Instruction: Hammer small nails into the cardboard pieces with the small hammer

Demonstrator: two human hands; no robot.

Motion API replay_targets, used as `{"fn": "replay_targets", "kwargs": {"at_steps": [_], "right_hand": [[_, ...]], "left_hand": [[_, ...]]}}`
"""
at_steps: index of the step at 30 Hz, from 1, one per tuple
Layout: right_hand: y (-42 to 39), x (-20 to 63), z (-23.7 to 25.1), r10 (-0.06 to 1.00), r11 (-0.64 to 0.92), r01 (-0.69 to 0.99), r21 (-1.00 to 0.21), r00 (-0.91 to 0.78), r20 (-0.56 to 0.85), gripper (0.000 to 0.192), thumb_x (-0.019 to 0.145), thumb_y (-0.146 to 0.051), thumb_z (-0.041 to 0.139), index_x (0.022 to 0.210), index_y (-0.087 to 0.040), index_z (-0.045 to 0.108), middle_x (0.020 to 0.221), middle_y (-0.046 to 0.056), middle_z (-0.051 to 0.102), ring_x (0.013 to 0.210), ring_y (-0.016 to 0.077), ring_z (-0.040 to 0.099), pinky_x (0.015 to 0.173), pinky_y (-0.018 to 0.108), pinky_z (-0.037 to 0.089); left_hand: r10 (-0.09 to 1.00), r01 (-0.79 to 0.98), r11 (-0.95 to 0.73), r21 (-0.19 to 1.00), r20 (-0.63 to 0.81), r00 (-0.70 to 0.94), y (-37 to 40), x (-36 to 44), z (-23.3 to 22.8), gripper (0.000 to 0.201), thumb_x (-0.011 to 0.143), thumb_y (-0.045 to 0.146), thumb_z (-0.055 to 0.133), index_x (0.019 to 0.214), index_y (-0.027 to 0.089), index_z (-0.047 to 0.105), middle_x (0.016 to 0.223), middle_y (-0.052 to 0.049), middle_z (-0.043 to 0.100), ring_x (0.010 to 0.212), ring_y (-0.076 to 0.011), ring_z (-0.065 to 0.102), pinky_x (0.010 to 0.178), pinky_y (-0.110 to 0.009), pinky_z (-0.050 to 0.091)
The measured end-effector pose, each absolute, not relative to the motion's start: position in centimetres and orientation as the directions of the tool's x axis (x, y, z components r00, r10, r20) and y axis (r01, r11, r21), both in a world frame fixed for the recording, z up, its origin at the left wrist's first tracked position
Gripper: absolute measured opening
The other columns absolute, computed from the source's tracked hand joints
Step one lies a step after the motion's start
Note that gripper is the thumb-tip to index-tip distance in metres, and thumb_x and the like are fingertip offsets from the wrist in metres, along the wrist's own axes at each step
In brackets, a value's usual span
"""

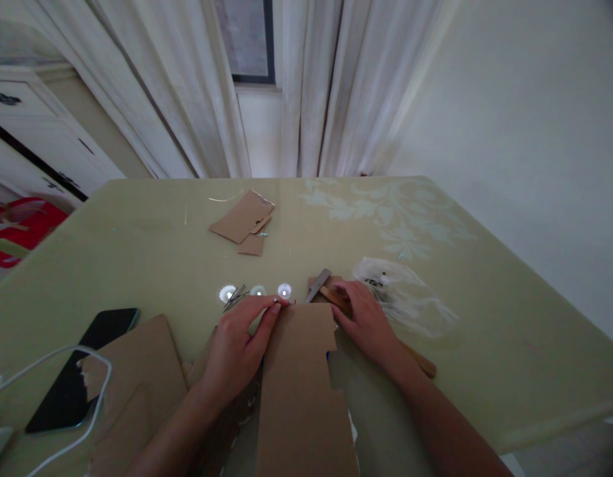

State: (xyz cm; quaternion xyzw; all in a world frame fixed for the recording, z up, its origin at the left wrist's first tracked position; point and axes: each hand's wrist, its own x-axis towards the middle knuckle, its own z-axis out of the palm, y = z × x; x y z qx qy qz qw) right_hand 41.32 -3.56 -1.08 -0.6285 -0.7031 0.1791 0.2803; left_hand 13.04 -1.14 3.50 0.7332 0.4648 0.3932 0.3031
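Observation:
A long brown cardboard piece with a notched right edge stretches from its far end towards me. At its far left corner, my left hand has thumb and forefinger pinched together over something tiny, with a bit of red beside the fingertips. My right hand closes round the wooden handle of a hammer, fingers beyond the handle and thumb on the near side, close to the cardboard edge. The metal hammer head lies past the cardboard's far end, over a small brown piece.
Small white round discs and thin metal pins lie ahead. A clear plastic bag is at right, cardboard scraps farther back. At left are a phone, a white cable and another cardboard sheet.

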Motion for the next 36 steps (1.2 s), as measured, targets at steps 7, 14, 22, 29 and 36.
{"fn": "replay_targets", "kwargs": {"at_steps": [7,14,22,29,36], "right_hand": [[-3.52,41.19,-1.14,0.986,0.139,0.784,-0.606,-0.054,0.156,0.032,0.103,-0.03,0.065,0.134,-0.021,0.064,0.129,0.015,0.071,0.12,0.0344,0.066,0.106,0.054,0.055],[-3.45,41.22,-1.3,0.987,0.133,0.784,-0.607,-0.048,0.155,0.031,0.102,-0.03,0.066,0.133,-0.025,0.065,0.128,0.014,0.072,0.12,0.0342,0.066,0.106,0.053,0.055],[-3.48,41.22,-1.26,0.986,0.142,0.788,-0.6,-0.057,0.157,0.031,0.103,-0.032,0.066,0.133,-0.025,0.065,0.128,0.014,0.072,0.12,0.0345,0.066,0.105,0.053,0.055],[-3.46,41.25,-1.31,0.984,0.15,0.795,-0.588,-0.059,0.17,0.031,0.102,-0.03,0.066,0.133,-0.023,0.065,0.129,0.014,0.072,0.121,0.0343,0.066,0.108,0.054,0.054],[-3.47,41.32,-1.36,0.983,0.153,0.798,-0.583,-0.06,0.175,0.033,0.101,-0.029,0.067,0.134,-0.025,0.065,0.132,0.014,0.073,0.122,0.034,0.067,0.107,0.053,0.055]], "left_hand": [[0.915,0.433,-0.395,0.81,0.307,0.261,-1.09,13.08,3.46,0.023,0.11,0.035,0.062,0.11,0.027,0.084,0.11,-0.003,0.086,0.103,-0.0224,0.08,0.094,-0.036,0.06],[0.911,0.428,-0.402,0.809,0.308,0.273,-1.03,13.16,3.53,0.024,0.11,0.035,0.061,0.109,0.027,0.084,0.11,-0.004,0.086,0.104,-0.023,0.079,0.096,-0.037,0.059],[0.91,0.439,-0.405,0.802,0.305,0.281,-1.23,13.2,3.59,0.026,0.111,0.037,0.059,0.111,0.027,0.083,0.111,-0.004,0.085,0.104,-0.0231,0.078,0.097,-0.038,0.06],[0.9,0.432,-0.425,0.796,0.32,0.295,-1.21,13.12,3.62,0.023,0.111,0.033,0.06,0.112,0.027,0.083,0.111,-0.003,0.085,0.104,-0.0217,0.079,0.095,-0.036,0.059],[0.896,0.433,-0.435,0.789,0.33,0.299,-1.21,13.08,3.52,0.023,0.111,0.033,0.06,0.11,0.027,0.082,0.11,-0.003,0.086,0.104,-0.0222,0.079,0.096,-0.036,0.059]]}}
